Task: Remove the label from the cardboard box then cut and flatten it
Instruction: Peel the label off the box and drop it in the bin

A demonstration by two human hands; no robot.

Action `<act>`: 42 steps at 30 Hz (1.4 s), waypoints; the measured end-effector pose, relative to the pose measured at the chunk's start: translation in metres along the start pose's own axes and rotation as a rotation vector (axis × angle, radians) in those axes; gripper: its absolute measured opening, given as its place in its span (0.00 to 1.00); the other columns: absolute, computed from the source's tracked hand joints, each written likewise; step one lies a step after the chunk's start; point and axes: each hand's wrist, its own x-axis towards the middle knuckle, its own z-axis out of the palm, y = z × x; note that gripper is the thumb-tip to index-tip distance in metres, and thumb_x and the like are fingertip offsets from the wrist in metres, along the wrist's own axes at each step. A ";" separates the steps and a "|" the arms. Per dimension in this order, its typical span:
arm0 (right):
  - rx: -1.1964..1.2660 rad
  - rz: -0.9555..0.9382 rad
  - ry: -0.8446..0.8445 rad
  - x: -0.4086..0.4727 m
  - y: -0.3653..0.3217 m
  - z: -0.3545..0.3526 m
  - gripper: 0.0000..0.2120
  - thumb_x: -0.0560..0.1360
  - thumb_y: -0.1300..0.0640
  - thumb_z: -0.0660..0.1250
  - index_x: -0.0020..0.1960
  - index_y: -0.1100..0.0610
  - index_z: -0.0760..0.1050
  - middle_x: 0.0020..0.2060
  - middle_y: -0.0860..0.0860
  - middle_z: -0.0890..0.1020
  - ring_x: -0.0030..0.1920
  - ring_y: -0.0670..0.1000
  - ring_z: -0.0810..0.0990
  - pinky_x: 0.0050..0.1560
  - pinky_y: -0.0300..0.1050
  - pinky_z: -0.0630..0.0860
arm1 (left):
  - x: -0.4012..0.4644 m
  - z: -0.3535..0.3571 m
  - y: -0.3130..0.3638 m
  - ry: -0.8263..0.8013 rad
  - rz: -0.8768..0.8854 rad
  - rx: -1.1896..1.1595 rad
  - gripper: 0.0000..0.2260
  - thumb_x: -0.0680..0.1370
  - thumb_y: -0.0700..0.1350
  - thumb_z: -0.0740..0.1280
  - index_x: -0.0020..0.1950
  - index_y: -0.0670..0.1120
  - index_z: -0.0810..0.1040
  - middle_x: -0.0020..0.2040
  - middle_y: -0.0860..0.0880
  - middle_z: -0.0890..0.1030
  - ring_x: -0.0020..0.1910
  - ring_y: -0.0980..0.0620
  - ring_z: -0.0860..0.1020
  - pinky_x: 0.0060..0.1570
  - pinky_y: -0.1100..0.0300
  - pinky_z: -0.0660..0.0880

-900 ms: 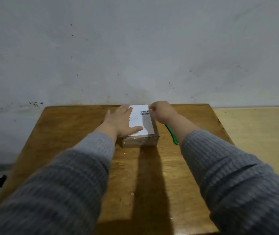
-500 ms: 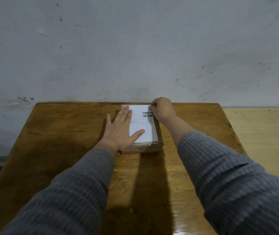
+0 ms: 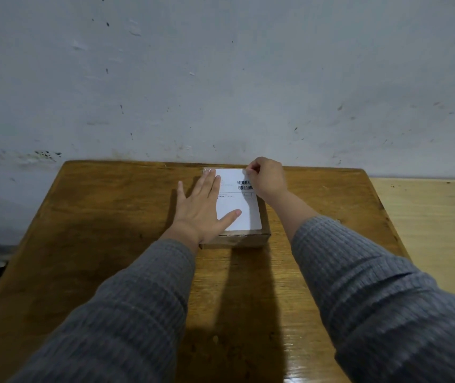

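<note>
A small cardboard box [image 3: 244, 238] is seen lying flat on a wooden table [image 3: 96, 217], toward the far edge, just right of the table's middle. Its top is almost wholly covered by a white label [image 3: 241, 201], on which barcodes are printed near the 1 o'clock corner. Only the brown near side wall of the box and a thin strip along its right side are left showing.

The left hand [image 3: 203, 212] is laid flat on the left half of the box, with fingers straight and spread; the thumb is stretched across the label toward 3 o'clock, and the little finger hangs past the box's left edge. Much of the label's left side is hidden by this hand. Nothing is gripped by it; the box is only pressed down.

The right hand [image 3: 266, 176] is placed at the 1 o'clock corner of the box, its fingers curled and its fingertips brought together at the label's far right corner. That corner appears to be pinched, though whether it is lifted cannot be told. The box's right far edge is blocked from view by this hand and wrist.

Grey knitted sleeves [image 3: 359, 286] fill the lower part of the view. A stained pale wall [image 3: 221, 78] is seen behind the table at 12 o'clock, and a lighter wooden surface [image 3: 428, 217] adjoins the table at 3 o'clock.
</note>
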 end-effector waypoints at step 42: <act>0.016 -0.004 -0.011 -0.015 -0.013 -0.005 0.05 0.76 0.56 0.64 0.47 0.49 0.78 0.41 0.53 0.81 0.38 0.50 0.77 0.37 0.43 0.74 | 0.000 0.005 -0.003 0.034 0.018 -0.081 0.41 0.75 0.72 0.46 0.79 0.49 0.40 0.79 0.52 0.36 0.77 0.54 0.35 0.72 0.35 0.40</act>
